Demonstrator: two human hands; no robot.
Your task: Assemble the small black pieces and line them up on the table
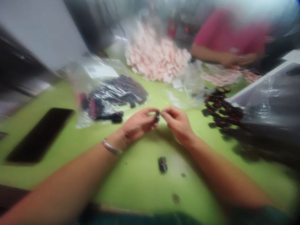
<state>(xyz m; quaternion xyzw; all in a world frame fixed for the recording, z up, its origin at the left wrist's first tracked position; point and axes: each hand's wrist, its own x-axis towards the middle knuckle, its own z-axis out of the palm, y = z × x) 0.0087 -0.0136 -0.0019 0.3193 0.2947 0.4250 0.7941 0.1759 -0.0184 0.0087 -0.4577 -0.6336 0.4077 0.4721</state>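
Over the middle of the green table, my left hand [140,122] pinches a small black part [157,117] between thumb and fingers. My right hand [178,123] is closed just to the right of it, thumb against fingertips, close to or touching the part. Whatever my right fingers hold is too small and blurred to make out. Nearer to me on the table lies a black block with red marks [163,164]. A tiny dark piece [183,175] rests to its right.
A clear bag of black parts [112,93] lies left, beyond a dark flat panel [39,136]. Pale pink pieces [157,56] are heaped at the back. Black and red parts [222,111] pile beside a plastic-covered box [274,97]. A person in pink [232,34] works across the table.
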